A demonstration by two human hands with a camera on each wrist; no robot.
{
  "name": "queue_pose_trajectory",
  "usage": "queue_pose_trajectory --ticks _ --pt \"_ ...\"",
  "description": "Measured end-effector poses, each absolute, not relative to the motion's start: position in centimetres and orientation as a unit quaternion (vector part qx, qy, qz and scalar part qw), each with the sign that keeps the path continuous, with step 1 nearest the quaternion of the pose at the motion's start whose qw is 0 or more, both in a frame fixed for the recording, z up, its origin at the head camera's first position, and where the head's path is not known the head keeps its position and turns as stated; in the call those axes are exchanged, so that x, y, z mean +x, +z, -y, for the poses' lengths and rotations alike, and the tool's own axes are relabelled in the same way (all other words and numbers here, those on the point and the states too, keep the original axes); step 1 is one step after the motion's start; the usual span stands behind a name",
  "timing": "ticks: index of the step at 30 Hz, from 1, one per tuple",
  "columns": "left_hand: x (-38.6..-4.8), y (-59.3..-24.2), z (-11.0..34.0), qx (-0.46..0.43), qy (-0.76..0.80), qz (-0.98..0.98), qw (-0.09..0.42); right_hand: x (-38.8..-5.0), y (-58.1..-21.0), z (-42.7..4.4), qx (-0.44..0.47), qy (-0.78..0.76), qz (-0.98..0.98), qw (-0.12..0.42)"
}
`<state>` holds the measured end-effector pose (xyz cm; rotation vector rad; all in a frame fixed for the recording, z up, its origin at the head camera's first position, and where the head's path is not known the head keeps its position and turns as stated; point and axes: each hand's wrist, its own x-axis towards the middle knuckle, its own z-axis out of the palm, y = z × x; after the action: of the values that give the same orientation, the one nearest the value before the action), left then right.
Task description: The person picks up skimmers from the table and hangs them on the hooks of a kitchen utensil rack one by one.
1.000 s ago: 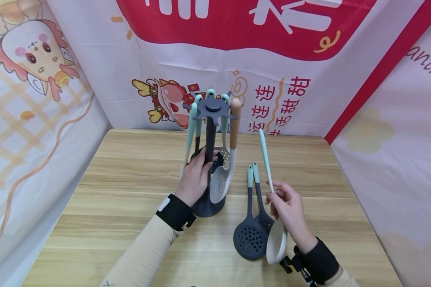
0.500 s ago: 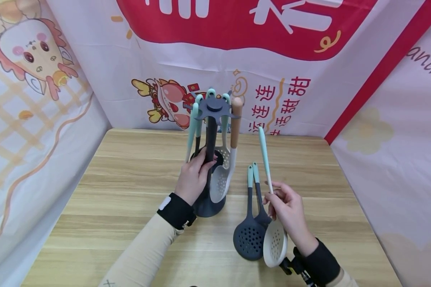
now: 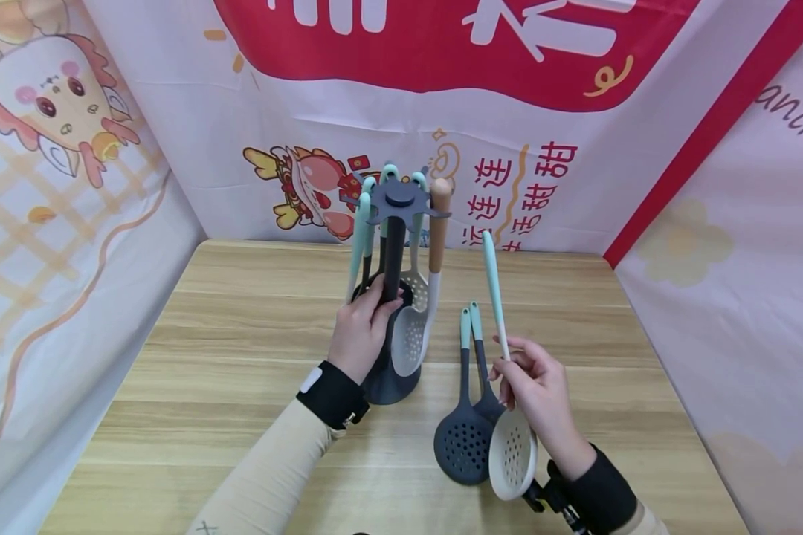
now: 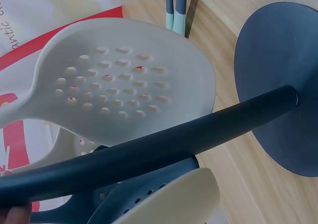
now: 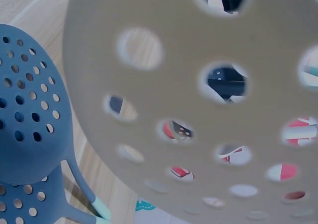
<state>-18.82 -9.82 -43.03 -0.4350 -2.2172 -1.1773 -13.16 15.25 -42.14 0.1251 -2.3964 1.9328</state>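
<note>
My left hand (image 3: 361,331) grips the dark post of a utensil stand (image 3: 389,383), fingers wrapped about its middle. Several utensils hang from the stand's hooks, among them a white slotted spoon (image 3: 410,342) with a wooden handle; it looms large in the left wrist view. My right hand (image 3: 535,383) pinches a white skimmer (image 3: 512,455) by its neck, its mint handle pointing up and its perforated head hanging down. That head fills most of the right wrist view. Left of it, a dark skimmer (image 3: 463,446) lies on the table, partly over a second dark perforated utensil (image 3: 487,405).
The wooden table (image 3: 227,357) runs back to a printed cloth backdrop (image 3: 194,96), with more cloth along both sides. The stand's round base (image 4: 278,85) rests on the table left of the dark utensils.
The white skimmer's head has turned so that its perforated face shows more to the head camera, and it has shifted slightly left. My left hand keeps its hold on the post.
</note>
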Motion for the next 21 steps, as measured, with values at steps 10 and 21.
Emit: queue_pose_trajectory --ticks 10,21 --pt "-18.8 -42.8 9.8 -0.151 -0.448 0.831 0.293 -12.7 -41.2 -15.1 0.063 0.638 0.766 0.040" --pt "-18.7 -43.0 9.8 -0.151 -0.439 0.830 0.309 -12.6 -40.4 -14.9 0.106 0.647 0.752 0.070"
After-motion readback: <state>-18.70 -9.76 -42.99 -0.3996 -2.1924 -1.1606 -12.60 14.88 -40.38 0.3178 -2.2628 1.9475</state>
